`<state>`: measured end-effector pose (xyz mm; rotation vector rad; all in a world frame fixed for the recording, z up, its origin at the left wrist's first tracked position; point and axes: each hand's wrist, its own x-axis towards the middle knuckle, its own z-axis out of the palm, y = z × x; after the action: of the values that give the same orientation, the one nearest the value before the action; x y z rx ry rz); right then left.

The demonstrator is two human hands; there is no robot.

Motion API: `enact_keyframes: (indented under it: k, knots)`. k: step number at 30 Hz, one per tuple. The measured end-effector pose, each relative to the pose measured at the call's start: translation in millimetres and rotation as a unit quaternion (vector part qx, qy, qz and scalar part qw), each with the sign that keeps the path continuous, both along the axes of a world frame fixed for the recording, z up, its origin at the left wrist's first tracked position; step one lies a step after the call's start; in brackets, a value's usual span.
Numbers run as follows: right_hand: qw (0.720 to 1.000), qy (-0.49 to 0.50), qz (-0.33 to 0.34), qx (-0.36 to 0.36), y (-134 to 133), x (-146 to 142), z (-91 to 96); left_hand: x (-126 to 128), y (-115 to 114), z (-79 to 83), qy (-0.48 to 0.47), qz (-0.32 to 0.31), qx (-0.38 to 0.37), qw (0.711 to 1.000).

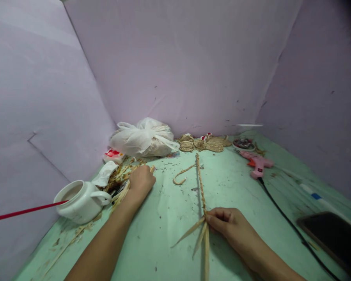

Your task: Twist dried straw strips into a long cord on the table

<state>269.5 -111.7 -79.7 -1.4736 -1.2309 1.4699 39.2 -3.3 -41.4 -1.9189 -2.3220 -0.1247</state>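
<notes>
My right hand (pixel 226 223) pinches a thin braid (pixel 201 183) of dried plant strips at its lower end. The braid lies lengthwise on the green tabletop, and its far end bends back into a hook shape on the left. Several loose strip ends (pixel 206 249) fan out below my fingers. My left hand (pixel 142 180) is closed over a bundle of pale dried strips (pixel 122 197) on the left. One strip tip pokes out past its knuckles, while the fingers themselves are mostly hidden from me.
Left stands a white mug (pixel 83 203) holding a red stick (pixel 29 210). A tied white plastic bag (pixel 146 138) and woven straw pieces (pixel 212 144) sit along the back wall. On the right lie a pink glue gun (pixel 257 163), its black cord, and a dark phone (pixel 330 238).
</notes>
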Motion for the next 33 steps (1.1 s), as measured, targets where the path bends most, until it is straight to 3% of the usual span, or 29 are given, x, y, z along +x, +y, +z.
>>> enact_keyframes:
  k: [3,7,11,14,16,19,22,26,30,33]
  knots:
    - [1.0,-0.006,-0.001,0.004,0.1,-1.3,1.4,-5.5,3.2,-3.5,-0.037,0.03,0.008,0.999]
    - [1.0,-0.006,0.001,0.002,-1.4,-2.3,5.1,-18.5,6.7,1.4,-0.174,0.017,0.023,0.984]
    - [1.0,0.004,0.001,-0.001,-2.2,-1.9,5.7,-25.4,7.6,4.0,-0.323,-0.006,0.016,0.946]
    - [1.0,0.013,0.002,0.001,-2.3,-1.5,5.1,-24.8,7.1,4.7,-0.42,0.017,-0.022,0.907]
    - [1.0,0.011,0.001,0.002,-2.6,-1.5,5.2,-23.5,7.3,5.8,-0.44,0.043,-0.046,0.896]
    - [1.0,0.0,0.0,-0.002,-3.1,-1.5,5.8,-21.6,9.0,6.9,-0.386,0.026,-0.031,0.921]
    - [1.0,-0.001,0.003,-0.005,-3.1,-1.1,6.6,-16.8,9.1,5.1,-0.313,-0.051,0.007,0.948]
    - [1.0,0.0,0.003,-0.002,-2.8,-0.8,7.5,-3.0,3.4,-3.1,-0.237,-0.136,-0.013,0.962]
    - [1.0,0.007,0.003,0.003,-2.7,-1.3,8.4,7.1,-1.8,-9.8,-0.121,-0.088,-0.022,0.989]
    - [1.0,0.009,0.005,0.002,-2.6,-1.6,8.5,6.6,-4.4,-2.7,-0.112,-0.074,-0.023,0.991]
